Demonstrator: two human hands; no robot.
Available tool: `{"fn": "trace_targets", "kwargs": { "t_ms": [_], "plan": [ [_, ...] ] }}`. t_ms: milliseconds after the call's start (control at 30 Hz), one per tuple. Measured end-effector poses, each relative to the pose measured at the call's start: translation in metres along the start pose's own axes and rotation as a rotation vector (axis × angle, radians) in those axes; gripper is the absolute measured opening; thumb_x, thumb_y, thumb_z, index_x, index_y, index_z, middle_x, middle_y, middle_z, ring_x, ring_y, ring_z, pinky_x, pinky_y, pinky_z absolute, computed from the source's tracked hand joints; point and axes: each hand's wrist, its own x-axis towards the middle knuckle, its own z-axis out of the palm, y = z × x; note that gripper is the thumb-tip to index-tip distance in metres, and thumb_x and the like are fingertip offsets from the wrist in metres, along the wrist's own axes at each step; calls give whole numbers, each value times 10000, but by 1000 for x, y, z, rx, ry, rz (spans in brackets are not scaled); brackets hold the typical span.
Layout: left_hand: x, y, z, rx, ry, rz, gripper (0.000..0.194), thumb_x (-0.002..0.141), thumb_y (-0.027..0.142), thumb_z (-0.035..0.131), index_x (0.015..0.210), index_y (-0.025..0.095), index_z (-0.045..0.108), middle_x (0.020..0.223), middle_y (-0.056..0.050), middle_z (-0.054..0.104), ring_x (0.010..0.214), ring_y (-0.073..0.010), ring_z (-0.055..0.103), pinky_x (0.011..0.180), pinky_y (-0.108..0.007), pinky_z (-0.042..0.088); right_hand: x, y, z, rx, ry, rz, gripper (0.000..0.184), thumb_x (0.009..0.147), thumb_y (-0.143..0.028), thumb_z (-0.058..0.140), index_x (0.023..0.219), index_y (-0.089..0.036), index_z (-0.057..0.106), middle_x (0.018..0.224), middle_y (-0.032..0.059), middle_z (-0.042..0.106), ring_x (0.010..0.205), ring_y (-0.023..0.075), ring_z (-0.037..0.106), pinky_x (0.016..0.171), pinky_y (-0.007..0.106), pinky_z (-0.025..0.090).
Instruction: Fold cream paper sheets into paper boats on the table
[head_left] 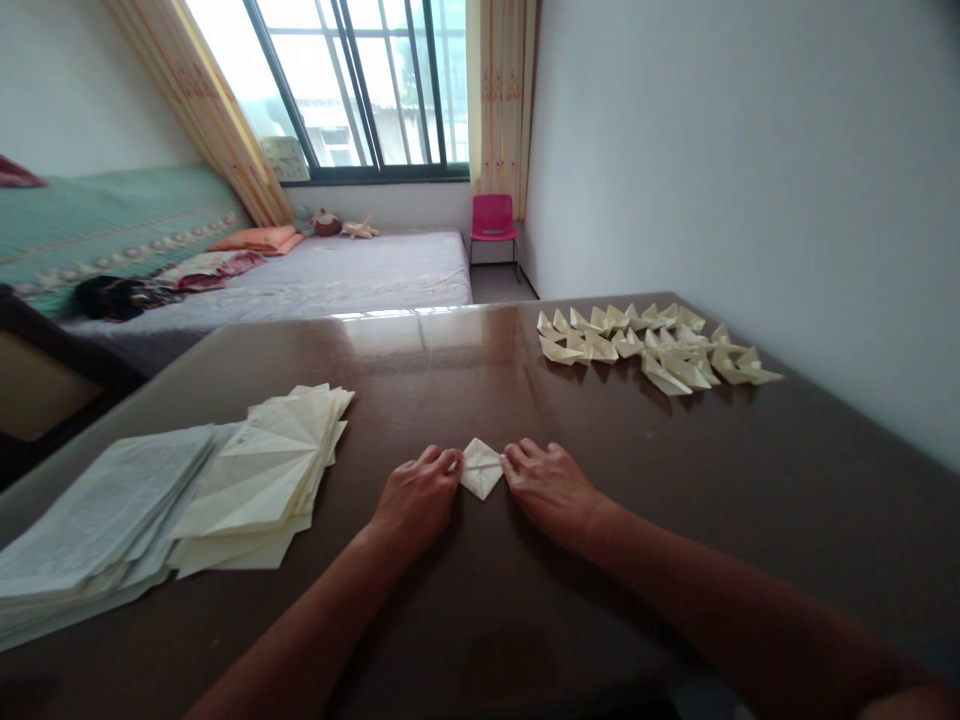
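At the lower centre of the frame, the folded paper (481, 470) lies flat on the table (465, 610), a corner pointing away from you. Your left hand (421, 495) and right hand (551, 492) meet its opposite side corners, neither clearly nearer. Fingers are bunched together; whether they pinch or press, I cannot tell.

Shows bare left hand (421, 488) and bare right hand (551, 488) with rounded knuckles (431, 455). Narrows at the wrists (598, 518), broadens into smooth left forearm (311, 620) and right forearm (720, 590), likewise bare.
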Motion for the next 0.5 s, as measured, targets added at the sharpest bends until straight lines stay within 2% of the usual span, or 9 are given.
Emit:
{"fn": "trace_targets", "kwargs": {
  "t_ms": [67, 167, 233, 300, 400, 500],
  "plan": [
    [1, -3, 4, -73, 60, 1, 212, 817, 113, 470, 928, 202, 627, 1046, -59, 648, 932, -216, 574, 764, -329, 506, 7, 7, 1, 76, 32, 57, 178, 915, -224, 459, 992, -182, 614, 1006, 106, 614, 974, 244, 518, 714, 349, 415],
    [4, -5, 9, -198, 148, -7, 158, 795, 120, 475, 850, 200, 600, 1064, -58, 617, 905, -190, 592, 831, -332, 500, 17, 15, 7, 221, 108, 135, 242, 924, -399, 470, 955, -200, 605, 1004, 82, 595, 988, 220, 509, 760, 326, 414],
    [5, -6, 11, -275, 155, -29, 115, 821, 160, 472, 821, 198, 581, 1101, -58, 581, 795, -148, 606, 767, -304, 510, 22, 17, 14, 334, 136, 137, 271, 888, -458, 520, 914, -201, 602, 1005, 67, 589, 985, 204, 505, 779, 312, 412],
    [6, -5, 12, -352, 126, -55, 105, 855, 219, 469, 830, 199, 568, 1140, -55, 548, 656, -98, 583, 676, -274, 507, 23, 18, 21, 446, 138, 136, 239, 838, -436, 597, 861, -199, 597, 977, 50, 596, 967, 189, 510, 783, 300, 408],
    [6, -5, 13, -455, 93, -95, 138, 869, 265, 482, 978, 213, 548, 1211, -59, 520, 559, -68, 538, 625, -269, 496, 23, 18, 26, 595, 125, 154, 193, 771, -356, 674, 841, -197, 591, 905, 27, 609, 879, 164, 536, 745, 282, 409],
    [7, -6, 13, -536, 74, -88, 321, 874, 280, 491, 1192, 233, 483, 1178, -62, 571, 624, -98, 563, 669, -277, 490, 22, 18, 24, 790, 102, 129, 139, 773, -300, 652, 830, -197, 579, 783, -8, 602, 724, 129, 544, 665, 254, 414]
  ]
}}
